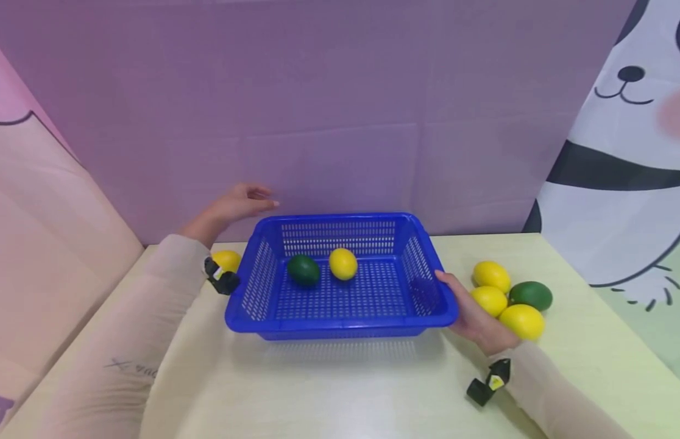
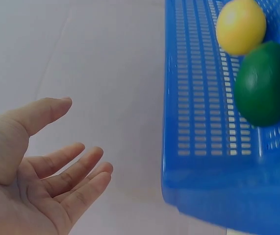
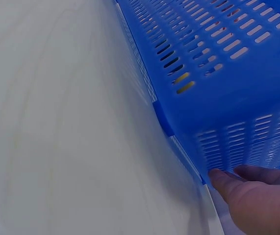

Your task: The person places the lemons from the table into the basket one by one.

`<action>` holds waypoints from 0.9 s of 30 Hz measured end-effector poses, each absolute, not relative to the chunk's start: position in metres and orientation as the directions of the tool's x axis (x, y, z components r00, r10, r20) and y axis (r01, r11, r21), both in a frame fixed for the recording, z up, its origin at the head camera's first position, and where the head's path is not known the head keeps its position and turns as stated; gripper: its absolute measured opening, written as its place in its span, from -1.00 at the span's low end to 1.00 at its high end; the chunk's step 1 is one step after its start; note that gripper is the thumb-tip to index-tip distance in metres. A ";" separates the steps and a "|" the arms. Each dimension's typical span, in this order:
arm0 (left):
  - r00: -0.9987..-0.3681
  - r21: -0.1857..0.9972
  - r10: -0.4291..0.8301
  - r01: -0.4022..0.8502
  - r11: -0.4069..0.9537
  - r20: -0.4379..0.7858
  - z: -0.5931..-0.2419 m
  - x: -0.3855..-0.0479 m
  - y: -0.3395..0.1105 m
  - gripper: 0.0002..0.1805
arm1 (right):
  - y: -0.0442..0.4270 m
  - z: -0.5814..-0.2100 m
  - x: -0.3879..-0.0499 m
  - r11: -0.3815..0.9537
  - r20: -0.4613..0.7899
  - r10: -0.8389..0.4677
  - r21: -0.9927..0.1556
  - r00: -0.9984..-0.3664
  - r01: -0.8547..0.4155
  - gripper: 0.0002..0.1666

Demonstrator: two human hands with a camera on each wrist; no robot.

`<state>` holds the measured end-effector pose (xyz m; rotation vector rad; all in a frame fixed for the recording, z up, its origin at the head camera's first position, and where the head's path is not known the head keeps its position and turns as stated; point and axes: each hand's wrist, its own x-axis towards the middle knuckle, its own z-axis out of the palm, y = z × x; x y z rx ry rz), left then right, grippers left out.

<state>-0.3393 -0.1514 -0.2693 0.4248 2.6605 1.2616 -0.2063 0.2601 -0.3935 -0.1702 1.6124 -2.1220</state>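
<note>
A blue plastic basket (image 1: 340, 324) with slotted walls is at the middle of the table. Inside it lie a yellow lemon (image 1: 343, 264) and a dark green oval fruit (image 1: 303, 270), close together. My left hand (image 1: 244, 204) hovers off the basket's far left corner, touching nothing. In the left wrist view its thumb and fingers are spread apart, and the green fruit and lemon show through the basket's open top. My right hand (image 1: 474, 311) grips the basket's right side, thumb at the rim; the right wrist view shows fingers (image 3: 223, 182) against the slotted wall.
Right of the basket, several lemons (image 1: 523, 322) and another dark green fruit (image 1: 531, 296) are clustered on the pale table (image 1: 340, 396). One more lemon (image 1: 226, 260) lies to the left, partly hidden by my wrist camera. A purple cloth backdrop (image 1: 329, 122) hangs behind.
</note>
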 end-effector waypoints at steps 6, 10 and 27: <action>-0.957 0.801 0.290 0.155 0.578 -0.024 -0.273 -0.341 -0.166 -0.37 | 0.261 -0.393 -0.206 -0.180 -0.185 -0.429 -0.942 -0.884 0.284 -0.10; -0.968 0.809 0.249 0.128 0.573 -0.023 -0.277 -0.341 -0.175 -0.36 | 0.262 -0.393 -0.206 -0.183 -0.183 -0.433 -0.941 -0.883 0.285 -0.09; -0.982 0.805 0.180 0.067 0.589 -0.050 -0.299 -0.344 -0.191 -0.34 | 0.260 -0.394 -0.206 -0.192 -0.174 -0.430 -0.941 -0.886 0.278 -0.14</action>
